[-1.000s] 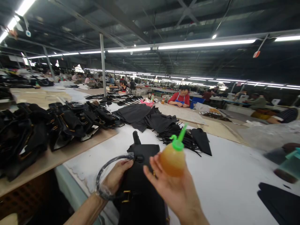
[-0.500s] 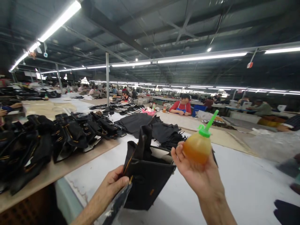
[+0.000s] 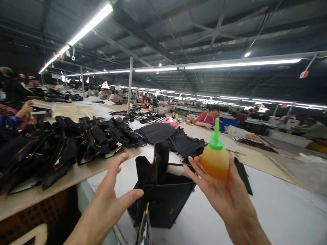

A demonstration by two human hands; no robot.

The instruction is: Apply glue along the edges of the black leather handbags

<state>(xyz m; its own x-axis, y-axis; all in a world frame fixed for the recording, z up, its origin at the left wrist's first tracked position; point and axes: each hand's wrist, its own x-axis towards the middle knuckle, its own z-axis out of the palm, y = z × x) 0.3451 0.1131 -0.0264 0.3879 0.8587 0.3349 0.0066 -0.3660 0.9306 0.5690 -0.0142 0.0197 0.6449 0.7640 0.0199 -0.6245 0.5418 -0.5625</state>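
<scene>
A black bag [image 3: 166,204] stands open at the top on the white tabletop, its black flap or strap pieces [image 3: 160,160] upright and a pale lining showing inside. A plastic-wrapped strip with a gold-coloured end [image 3: 145,224] hangs at its near side. My left hand [image 3: 109,190] is open, thumb and fingers apart, just left of the bag and holding nothing. In my right hand [image 3: 217,190] rests a round squeeze bottle [image 3: 216,161] with amber liquid and a green cap and nozzle, upright, held between thumb and fingers to the right of the bag.
Rows of black bag pieces [image 3: 97,136] lie on a brown board at left. Flat black pieces [image 3: 176,136] are stacked beyond the bag. A person in red [image 3: 204,119] sits across the table; another person's hand [image 3: 25,109] shows at far left. A brown crate [image 3: 46,207] stands below the table edge.
My left hand has let go of the bag's edge and opened, moving slightly left. My right hand still holds the bottle, whose nozzle has turned more upright. The view has swung left.
</scene>
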